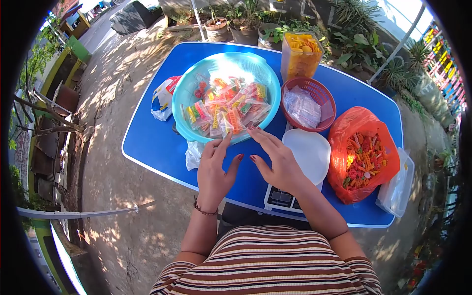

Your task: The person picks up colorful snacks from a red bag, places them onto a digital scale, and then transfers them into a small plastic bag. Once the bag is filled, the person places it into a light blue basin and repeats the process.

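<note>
My left hand (215,169) hovers at the near rim of a turquoise plastic basin (268,81), fingers stretched forward and thumb apart. Beside it my right hand (281,166) has its fingers extended too, with the index fingertip right at the basin's rim. No object shows in either hand. Many small clear packets (231,105) of colourful snack pieces lie heaped in the basin, close beyond my fingertips. Under my right forearm sits a kitchen scale (281,197) with a white plate (309,153) on it.
On the blue table (152,130), a red basket (330,101) holds clear plastic bags (302,109). An orange plastic bag (344,135) of loose colourful snacks (365,160) stands right, beside a clear container (397,191). Behind is a tall tub (301,55) of orange-yellow pieces; a printed packet (162,101) lies left.
</note>
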The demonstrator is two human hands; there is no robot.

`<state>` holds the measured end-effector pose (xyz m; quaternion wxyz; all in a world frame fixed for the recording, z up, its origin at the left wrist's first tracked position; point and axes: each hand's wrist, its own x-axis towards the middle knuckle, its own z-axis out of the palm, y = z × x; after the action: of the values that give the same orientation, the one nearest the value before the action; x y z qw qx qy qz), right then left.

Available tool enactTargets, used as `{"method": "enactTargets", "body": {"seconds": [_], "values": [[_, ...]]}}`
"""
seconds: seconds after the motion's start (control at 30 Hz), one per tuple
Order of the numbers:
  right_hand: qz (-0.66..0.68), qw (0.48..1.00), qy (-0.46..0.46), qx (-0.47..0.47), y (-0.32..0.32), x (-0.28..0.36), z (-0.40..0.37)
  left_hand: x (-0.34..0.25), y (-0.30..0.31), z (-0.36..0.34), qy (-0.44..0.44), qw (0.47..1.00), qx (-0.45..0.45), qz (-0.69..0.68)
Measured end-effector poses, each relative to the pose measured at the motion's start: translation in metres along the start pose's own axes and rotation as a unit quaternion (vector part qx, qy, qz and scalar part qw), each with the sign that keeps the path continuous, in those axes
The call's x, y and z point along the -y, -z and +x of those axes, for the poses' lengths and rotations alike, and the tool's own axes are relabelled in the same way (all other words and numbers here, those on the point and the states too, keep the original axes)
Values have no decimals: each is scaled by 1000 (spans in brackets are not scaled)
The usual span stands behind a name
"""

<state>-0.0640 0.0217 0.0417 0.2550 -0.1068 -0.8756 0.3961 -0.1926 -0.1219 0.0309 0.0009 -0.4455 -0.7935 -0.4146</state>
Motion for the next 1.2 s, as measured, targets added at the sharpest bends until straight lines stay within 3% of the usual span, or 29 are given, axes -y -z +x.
{"method": "enactTargets", "body": {"seconds": [0.13,0.23,0.3,0.47,0.53,0.63,0.7,0.73,0.87,1.03,1.2], "values": [[-3,999,8,-34,7,3,-9,-7,-7,5,-50,996,-24,75],[-25,999,-10,-45,22,-4,-24,-21,-14,9,-62,996,-31,46],[-33,995,25,-90,26,-16,-36,-38,-23,4,-58,998,25,-15],[-152,982,-49,-97,60,-17,-79,-67,-58,-7,-158,976,126,-84],[-174,972,-36,-155,76,-25,-98,-84,-68,-8,-159,965,182,-98],[-220,953,-56,-201,103,-33,-129,-101,-86,-1,-244,941,216,-87],[-101,957,-128,-240,117,-42,-151,-112,-97,2,-268,927,246,-91],[-148,950,-101,-254,128,-41,-158,-116,-104,3,-286,918,256,-96],[-188,927,-219,-241,152,-59,-195,-134,-126,2,-330,894,286,-103],[-223,914,-265,-211,155,-66,-220,-146,-153,1,-365,870,312,-111],[-248,911,-280,-176,156,-63,-216,-147,-170,-5,-340,866,356,-85]]}}
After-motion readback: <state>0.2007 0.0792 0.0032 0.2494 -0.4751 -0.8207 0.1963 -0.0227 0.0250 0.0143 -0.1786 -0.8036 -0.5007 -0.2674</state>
